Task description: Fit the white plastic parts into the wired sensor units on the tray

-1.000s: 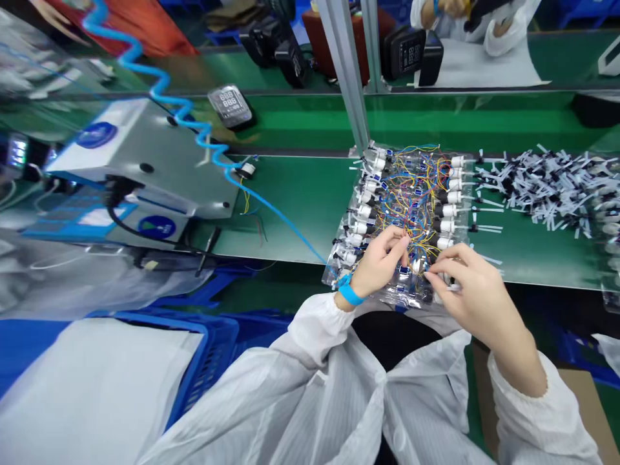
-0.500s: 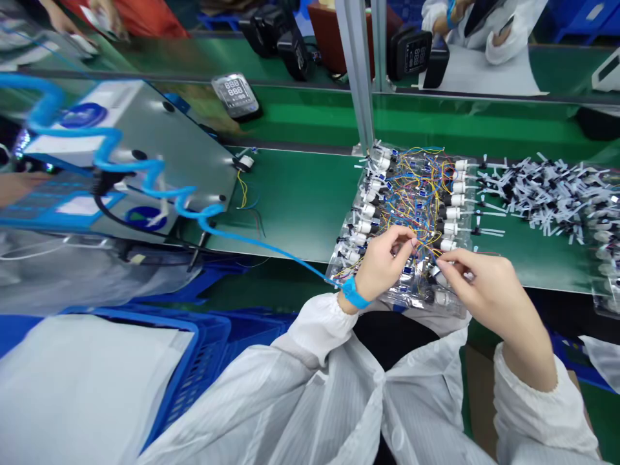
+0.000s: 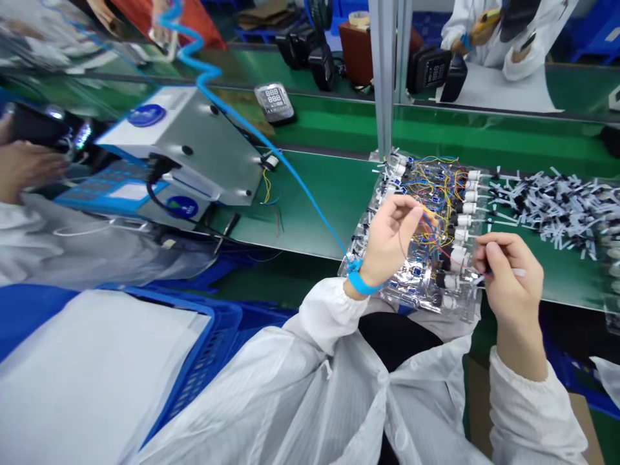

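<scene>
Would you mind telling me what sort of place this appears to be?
This looks like a factory electronics assembly line. A green workbench holds a clear tray of small wired components, and the person wears a white striped smock with a blue wrist strap, probably antistatic.

Right hand (image 3: pixel 508 284) shifted off tray (image 3: pixel 465 313), now past tray's right edge; fingertips (image 3: pixel 489 245) pinching thin white strip (image 3: pixel 519 272), red wire (image 3: pixel 460 261) running from tray toward it. Left hand (image 3: pixel 390 242) raised higher, fingers lifted above yellow wires (image 3: pixel 429 216). Coiled blue cord (image 3: pixel 271 155) pulled nearly straight from wrist strap (image 3: pixel 361 284). Co-worker's hand (image 3: pixel 26 165) newly at left edge, beneath dark device (image 3: pixel 33 123).
</scene>
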Motion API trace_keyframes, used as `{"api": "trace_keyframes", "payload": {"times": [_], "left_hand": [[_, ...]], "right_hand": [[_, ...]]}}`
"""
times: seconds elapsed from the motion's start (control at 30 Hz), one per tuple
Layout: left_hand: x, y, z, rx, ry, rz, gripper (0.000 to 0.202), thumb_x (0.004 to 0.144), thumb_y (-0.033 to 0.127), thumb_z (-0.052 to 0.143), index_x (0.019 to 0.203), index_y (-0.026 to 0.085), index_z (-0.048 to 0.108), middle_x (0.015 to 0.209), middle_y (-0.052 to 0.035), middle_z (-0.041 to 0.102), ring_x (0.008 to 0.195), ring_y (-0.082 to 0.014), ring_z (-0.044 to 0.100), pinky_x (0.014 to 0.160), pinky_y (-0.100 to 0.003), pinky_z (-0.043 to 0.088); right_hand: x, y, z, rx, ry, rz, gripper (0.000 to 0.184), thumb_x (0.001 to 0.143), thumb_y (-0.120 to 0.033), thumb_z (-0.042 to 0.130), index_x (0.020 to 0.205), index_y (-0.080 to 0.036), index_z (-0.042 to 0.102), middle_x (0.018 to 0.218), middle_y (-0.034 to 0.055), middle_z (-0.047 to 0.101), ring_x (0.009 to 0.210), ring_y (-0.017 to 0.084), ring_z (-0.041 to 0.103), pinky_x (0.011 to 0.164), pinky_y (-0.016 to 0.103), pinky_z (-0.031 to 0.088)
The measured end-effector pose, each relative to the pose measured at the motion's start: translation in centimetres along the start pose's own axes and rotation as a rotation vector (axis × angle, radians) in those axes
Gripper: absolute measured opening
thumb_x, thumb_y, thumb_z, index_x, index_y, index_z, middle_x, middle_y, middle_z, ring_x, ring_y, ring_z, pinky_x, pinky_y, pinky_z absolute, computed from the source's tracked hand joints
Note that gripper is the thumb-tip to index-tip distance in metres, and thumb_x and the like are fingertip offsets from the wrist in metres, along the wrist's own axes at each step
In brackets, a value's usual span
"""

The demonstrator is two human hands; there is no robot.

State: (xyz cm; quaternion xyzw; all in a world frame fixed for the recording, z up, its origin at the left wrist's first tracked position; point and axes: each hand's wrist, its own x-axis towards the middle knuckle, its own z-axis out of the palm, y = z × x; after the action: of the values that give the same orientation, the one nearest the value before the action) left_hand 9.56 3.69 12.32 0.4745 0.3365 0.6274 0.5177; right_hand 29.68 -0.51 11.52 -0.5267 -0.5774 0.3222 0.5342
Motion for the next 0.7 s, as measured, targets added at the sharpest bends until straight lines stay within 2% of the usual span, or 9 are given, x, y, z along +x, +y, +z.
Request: {"api": "trace_keyframes", "payload": {"times": [0.1, 0.2, 0.37, 0.5, 0.57, 0.63, 0.7], "left_hand": [[0.8, 0.0, -0.1, -0.11, 0.004, -0.035, 0.031, 0.1, 0.049, 0.072, 0.105, 0.024, 0.055, 0.096, -0.0008, 0.07, 0.087, -0.0145, 0.074, 0.069, -0.027, 0.062], [1.5, -0.3, -0.2, -0.16, -0.003, -0.091, 0.033, 0.096, 0.048, 0.077, 0.102, 0.024, 0.054, 0.092, 0.0005, 0.068, 0.078, -0.0113, 0.068, 0.055, -0.02, 0.052], [2.1, -0.6, -0.6, -0.181, 0.068, -0.18, 0.034, 0.092, 0.043, 0.08, 0.099, 0.024, 0.053, 0.084, 0.0034, 0.066, 0.054, -0.0036, 0.044, 0.041, -0.015, 0.029], [2.3, -0.9, -1.0, -0.164, 0.02, -0.158, 0.034, 0.09, 0.042, 0.082, 0.098, 0.022, 0.056, 0.081, 0.004, 0.067, 0.045, -0.0015, 0.034, 0.039, -0.017, 0.026], [2.4, -1.1, -1.2, -0.117, -0.03, -0.146, 0.034, 0.089, 0.042, 0.084, 0.097, 0.022, 0.058, 0.081, 0.0028, 0.069, 0.045, -0.0018, 0.036, 0.04, -0.018, 0.029], [2.4, -1.2, -1.3, -0.06, -0.05, -0.125, 0.034, 0.088, 0.042, 0.085, 0.097, 0.021, 0.06, 0.08, 0.0018, 0.07, 0.047, -0.0028, 0.04, 0.041, -0.019, 0.033], [2.3, -1.2, -1.4, -0.024, -0.04, -0.105, 0.033, 0.088, 0.042, 0.085, 0.097, 0.021, 0.061, 0.079, 0.0019, 0.07, 0.049, -0.004, 0.045, 0.044, -0.02, 0.036]], "right_hand": [[0.0, -0.5, 0.1, 0.154, 0.099, -0.051, 0.013, 0.105, -0.038, 0.057, 0.103, -0.026, 0.061, 0.073, -0.0015, 0.053, 0.058, 0.015, 0.053, 0.054, 0.03, 0.043], [0.3, -1.8, -0.2, 0.184, 0.18, -0.102, 0.01, 0.105, -0.037, 0.054, 0.1, -0.028, 0.055, 0.069, -0.0026, 0.048, 0.052, 0.016, 0.048, 0.052, 0.032, 0.041], [0.5, -3.2, -1.3, 0.296, 0.256, -0.116, 0.01, 0.102, -0.024, 0.058, 0.094, -0.028, 0.061, 0.063, -0.0033, 0.048, 0.043, 0.013, 0.036, 0.047, 0.032, 0.032], [0.3, -2.7, -2.0, 0.241, 0.247, -0.125, 0.01, 0.101, -0.025, 0.061, 0.095, -0.028, 0.067, 0.057, -0.0059, 0.045, 0.041, 0.012, 0.034, 0.044, 0.03, 0.027], [0.3, -2.3, -2.3, 0.009, 0.155, -0.112, 0.008, 0.1, -0.028, 0.065, 0.098, -0.025, 0.073, 0.061, -0.004, 0.053, 0.047, 0.013, 0.045, 0.048, 0.029, 0.033], [0.4, -1.9, -2.4, -0.318, -0.02, -0.134, 0.013, 0.098, -0.031, 0.068, 0.103, -0.023, 0.077, 0.072, -0.0001, 0.065, 0.057, 0.014, 0.056, 0.056, 0.03, 0.042], [0.6, -1.6, -2.1, -0.547, -0.193, -0.196, 0.017, 0.097, -0.03, 0.069, 0.108, -0.021, 0.078, 0.086, 0.004, 0.073, 0.068, 0.017, 0.064, 0.068, 0.033, 0.05]]}}
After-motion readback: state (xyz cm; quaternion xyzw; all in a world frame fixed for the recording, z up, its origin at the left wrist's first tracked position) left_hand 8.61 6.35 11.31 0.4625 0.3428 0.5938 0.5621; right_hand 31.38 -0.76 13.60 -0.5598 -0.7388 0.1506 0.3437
